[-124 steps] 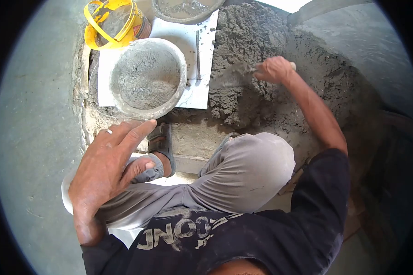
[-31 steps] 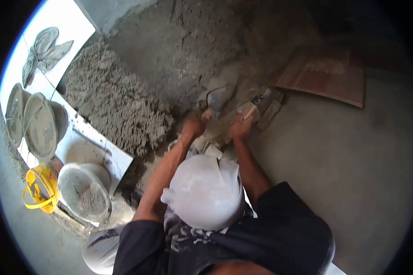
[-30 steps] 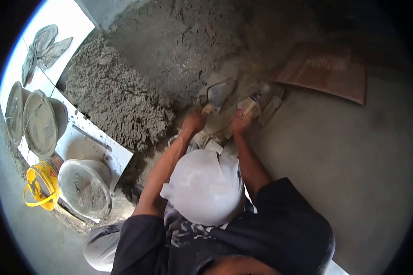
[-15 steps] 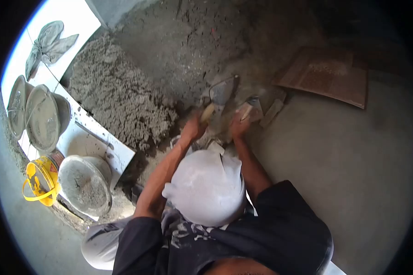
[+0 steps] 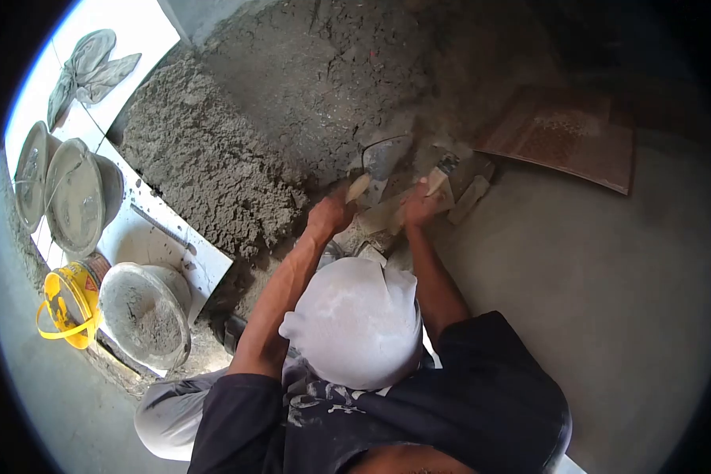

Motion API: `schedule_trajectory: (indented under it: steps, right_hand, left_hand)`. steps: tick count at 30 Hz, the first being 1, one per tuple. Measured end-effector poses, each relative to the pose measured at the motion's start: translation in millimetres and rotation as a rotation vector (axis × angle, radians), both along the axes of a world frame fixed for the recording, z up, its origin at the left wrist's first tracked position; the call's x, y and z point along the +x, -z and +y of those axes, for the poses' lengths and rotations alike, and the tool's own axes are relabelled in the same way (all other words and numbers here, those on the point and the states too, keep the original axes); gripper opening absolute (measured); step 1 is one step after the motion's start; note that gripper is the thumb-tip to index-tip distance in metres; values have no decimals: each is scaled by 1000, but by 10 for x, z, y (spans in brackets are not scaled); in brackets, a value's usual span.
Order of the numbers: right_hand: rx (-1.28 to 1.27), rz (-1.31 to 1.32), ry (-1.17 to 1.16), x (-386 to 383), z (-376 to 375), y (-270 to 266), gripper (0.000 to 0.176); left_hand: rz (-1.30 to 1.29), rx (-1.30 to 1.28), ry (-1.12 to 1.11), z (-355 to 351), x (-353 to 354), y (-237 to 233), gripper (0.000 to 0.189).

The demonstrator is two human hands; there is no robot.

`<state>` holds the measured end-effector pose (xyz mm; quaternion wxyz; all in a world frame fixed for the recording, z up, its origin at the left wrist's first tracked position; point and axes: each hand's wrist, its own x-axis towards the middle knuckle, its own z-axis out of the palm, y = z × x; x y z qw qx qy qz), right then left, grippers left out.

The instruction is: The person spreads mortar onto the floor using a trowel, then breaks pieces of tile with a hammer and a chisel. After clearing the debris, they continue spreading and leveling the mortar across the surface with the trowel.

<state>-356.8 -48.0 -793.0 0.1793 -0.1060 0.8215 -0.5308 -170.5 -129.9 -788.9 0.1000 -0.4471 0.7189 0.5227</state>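
My left hand [image 5: 332, 216] is closed round the pale wooden handle of a trowel [image 5: 383, 160]. The trowel's grey blade points away from me over the mortar-smeared floor. My right hand [image 5: 419, 207] grips a flat tool with a pale handle and dark end [image 5: 447, 164]; blur hides whether it is a brush or a scraper. Just right of that hand lies a narrow pale strip [image 5: 469, 199]. Left of my left hand spreads a heap of wet mortar [image 5: 205, 162]. A rounded, white cloth-covered shape [image 5: 351, 324] sits between my forearms.
Along the left stand several grey buckets, the nearest bucket [image 5: 146, 316] holding mortar residue, beside a yellow bucket [image 5: 73, 308]. White boards [image 5: 154, 237] lie under the mortar's edge, with a grey cloth [image 5: 95, 71] on top. A brown panel [image 5: 569, 146] rests at the right.
The right-hand tool has turned, its pale handle and dark end now showing plainly. My left hand has shifted slightly left. The view has moved a little.
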Motion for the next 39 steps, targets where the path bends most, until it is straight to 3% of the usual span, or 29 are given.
schedule_trajectory:
  steps: [1, 3, 4, 6, 7, 9, 10, 12, 13, 15, 16, 18, 19, 21, 25, 27, 28, 30, 32, 34, 37, 39]
  right_hand:
    - [-3, 3, 8, -32, 12, 17, 42]
    - [382, -159, -183, -178, 6, 33, 46]
    - [383, -156, -182, -220, 64, 33, 46]
    - [73, -250, -3, -216, 17, -8, 43]
    - [89, -265, -4, -123, 43, 31, 43]
    - [115, 33, -11, -69, -7, 108, 45]
    - [109, 40, 2, -150, -9, 67, 45]
    - [255, -354, -66, -266, -97, -133, 48]
    - [247, -348, -79, -271, -179, -149, 48]
    - [-93, -212, 29, -228, -68, -20, 50]
    - [-98, -213, 33, -256, -60, 124, 50]
    - [408, 10, -90, -347, 55, 389, 52]
    - [408, 16, -85, -396, 97, 355, 52]
    - [190, -425, 22, -300, -28, -10, 50]
    - [-21, -255, 174, -95, 9, 90, 49]
    - [278, -520, -23, -201, -102, -70, 43]
    - [279, -517, -31, -184, -137, -127, 43]
    - [-36, -357, 82, -135, -150, -106, 42]
    - [90, -300, -20, -206, -113, 217, 41]
    - [212, -222, -106, -262, -40, 167, 41]
    - [223, -365, -70, -179, -261, -166, 44]
    - [-54, -354, 179, -83, -238, -97, 44]
  left_hand:
    - [3, 10, 4, -9, -3, -15, 58]
    - [17, 10, 13, -32, -51, 6, 58]
    - [8, 20, 15, -8, -57, 29, 58]
    - [-8, 25, -6, -108, -64, 9, 58]
    - [-10, 50, -9, -93, -44, 1, 58]
    - [7, 47, 7, -101, -38, -71, 59]
    - [15, 41, 20, -84, -52, -2, 59]
    - [25, 8, 24, -72, -74, 178, 60]
    - [29, -3, 12, -132, -102, 207, 60]
    - [-30, 53, 28, -99, -65, 95, 62]
    - [-32, 49, 31, -133, -56, 119, 62]
    - [8, 60, 62, -113, -67, 216, 64]
    - [15, 60, 66, -89, -81, 220, 64]
    - [23, 20, 34, -111, -48, 151, 64]
    - [-13, 73, 50, -38, -44, 159, 62]
    - [11, 44, 1, -54, -57, 190, 61]
    - [13, 43, -8, -58, -68, 216, 61]
    - [22, 43, 22, -72, -49, 181, 61]
    - [-14, 76, 11, -113, -63, 166, 61]
    - [-31, 107, 15, -68, -101, 165, 61]
    - [-48, 82, 13, -66, -73, 170, 62]
    - [-54, 108, 16, -94, -57, 199, 61]
